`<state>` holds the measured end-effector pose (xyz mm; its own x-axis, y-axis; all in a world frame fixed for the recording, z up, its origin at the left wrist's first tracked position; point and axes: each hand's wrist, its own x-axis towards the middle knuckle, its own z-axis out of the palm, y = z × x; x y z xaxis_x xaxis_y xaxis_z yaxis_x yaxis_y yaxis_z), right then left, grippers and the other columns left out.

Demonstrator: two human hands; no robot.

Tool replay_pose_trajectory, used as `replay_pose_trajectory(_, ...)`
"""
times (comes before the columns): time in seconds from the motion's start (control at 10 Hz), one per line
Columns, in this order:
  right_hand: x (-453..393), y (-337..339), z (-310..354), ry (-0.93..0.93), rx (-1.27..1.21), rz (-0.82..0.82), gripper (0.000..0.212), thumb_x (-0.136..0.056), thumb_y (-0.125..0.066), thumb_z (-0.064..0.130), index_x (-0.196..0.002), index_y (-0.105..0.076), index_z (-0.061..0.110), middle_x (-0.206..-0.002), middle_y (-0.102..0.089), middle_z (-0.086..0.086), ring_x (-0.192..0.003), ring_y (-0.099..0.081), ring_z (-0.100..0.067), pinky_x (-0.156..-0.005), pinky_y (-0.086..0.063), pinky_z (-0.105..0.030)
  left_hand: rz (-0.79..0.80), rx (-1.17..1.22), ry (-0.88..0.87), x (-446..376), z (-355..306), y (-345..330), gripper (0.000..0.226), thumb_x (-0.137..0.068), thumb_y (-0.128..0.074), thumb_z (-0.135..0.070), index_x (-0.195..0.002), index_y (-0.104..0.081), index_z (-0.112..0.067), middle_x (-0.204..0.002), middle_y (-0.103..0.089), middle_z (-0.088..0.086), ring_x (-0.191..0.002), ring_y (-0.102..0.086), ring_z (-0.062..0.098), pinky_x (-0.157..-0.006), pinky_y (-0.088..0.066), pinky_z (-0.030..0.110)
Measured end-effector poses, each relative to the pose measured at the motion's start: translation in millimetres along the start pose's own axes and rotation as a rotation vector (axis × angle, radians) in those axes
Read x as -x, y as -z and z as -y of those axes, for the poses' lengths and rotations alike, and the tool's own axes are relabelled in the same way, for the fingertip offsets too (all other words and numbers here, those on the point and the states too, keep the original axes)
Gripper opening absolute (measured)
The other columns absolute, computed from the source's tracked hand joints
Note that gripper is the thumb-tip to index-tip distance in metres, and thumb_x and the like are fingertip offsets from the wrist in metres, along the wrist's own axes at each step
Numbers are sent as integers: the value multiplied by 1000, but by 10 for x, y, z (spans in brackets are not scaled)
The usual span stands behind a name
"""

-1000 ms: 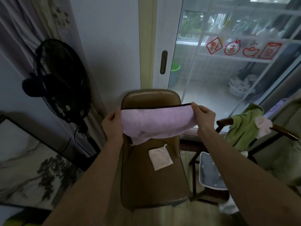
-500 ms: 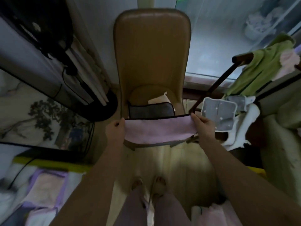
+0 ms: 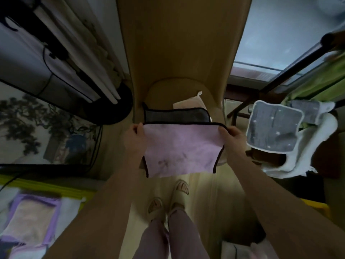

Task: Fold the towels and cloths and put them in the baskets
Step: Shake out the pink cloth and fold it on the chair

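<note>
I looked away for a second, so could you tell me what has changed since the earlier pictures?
The pink cloth came down from chair-back height to the chair seat's front edge, its grey side now spread behind. Unchanged: left hand and right hand still pinch its top corners.

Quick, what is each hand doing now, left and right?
Left hand: pinches the left top corner of the pink cloth.
Right hand: pinches its right top corner.

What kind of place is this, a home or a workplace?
Most likely a room in a home: a padded chair by a glass sliding door, curtains at the left, and the person wears slippers.
</note>
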<state>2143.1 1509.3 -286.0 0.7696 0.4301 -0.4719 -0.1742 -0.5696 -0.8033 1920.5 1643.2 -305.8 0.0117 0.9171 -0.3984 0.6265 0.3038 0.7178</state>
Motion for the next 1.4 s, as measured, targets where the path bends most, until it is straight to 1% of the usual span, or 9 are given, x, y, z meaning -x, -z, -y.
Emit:
replay_pose_trajectory(0.1, -499, -205, -99, -4, 14, 23, 10, -91, -59, 19, -89, -65, 12, -76, -57, -1, -69, -51, -11, -62, -40, -22, -35, -48, 22, -389, 91, -280, 28, -102, -40, -32, -85, -50, -12, -87, -59, 13, -75, -55, 22, -66, -37, 29)
replay_pose_trajectory(0.3, -1308, -594, -371, -36, 49, 92, 12, -95, -55, 19, -101, -65, 14, -86, -62, 4, -82, -59, -10, -69, -46, -21, -76, -61, -43, -946, 168, -788, 29, -102, -40, -18, -102, -57, 6, -101, -61, 27, -94, -58, 36, -74, -37, 27)
replay_pose_trajectory(0.4, -1532, -728, -465, 6, 159, 134, 10, -97, -52, 22, -102, -61, 19, -83, -58, 10, -76, -56, -2, -61, -40, -15, -80, -2, 66, -1113, 265, -998, 27, -101, -43, -19, -86, -56, -1, -102, -61, 26, -97, -57, 33, -76, -39, 25)
replay_pose_trajectory(0.5, -1666, -802, -538, 144, 338, 162, 13, -96, -53, 24, -105, -59, 17, -86, -58, 8, -75, -55, -4, -60, -39, -13, -50, -36, 92, -1192, 379, -1115, 28, -98, -50, -23, -109, -57, 3, -111, -61, 19, -104, -57, 29, -87, -44, 32)
replay_pose_trajectory(0.9, -1855, -1006, -749, 445, 549, 59, 18, -102, -40, 21, -107, -49, 6, -87, -58, -3, -66, -51, -8, -55, -35, -12, -161, -322, -19, -1439, 476, -1272, 28, -99, -36, -20, -120, -49, -7, -117, -58, 15, -104, -57, 30, -87, -45, 38)
replay_pose_trajectory(1.1, -2077, -1141, -726, 520, 805, -89, 25, -100, -39, 24, -116, -51, 10, -86, -64, -13, -75, -62, -32, -66, -52, -41, -166, -557, -221, -1658, 609, -1306, 28, -100, -36, -24, -118, -51, -7, -113, -57, 19, -93, -58, 34, -69, -45, 38)
replay_pose_trajectory(1.2, -2071, -1189, -689, 509, 791, -112, 28, -98, -41, 25, -120, -50, 11, -101, -62, -14, -91, -60, -33, -75, -52, -47, -207, -581, -241, -1658, 634, -1294, 27, -98, -41, -23, -119, -50, -9, -120, -52, 18, -104, -53, 34, -76, -46, 43)
replay_pose_trajectory(1.3, -1806, -1232, -782, 724, 836, -153, 44, -96, -43, 27, -137, -43, 11, -140, -44, -18, -130, -40, -33, -108, -31, -48, -299, -513, -516, -1431, 566, -1331, 30, -91, -45, -14, -119, -56, -6, -123, -55, 20, -109, -51, 35, -88, -42, 43)
replay_pose_trajectory(1.4, -1526, -1347, -1069, 1066, 976, 180, 51, -101, -36, 33, -148, -31, 13, -156, -25, -16, -145, -20, -31, -119, -13, -46, -65, -570, -977, -1193, 692, -1530, 41, -88, -44, -19, -114, -60, 9, -117, -61, 27, -109, -61, 35, -98, -41, 33)
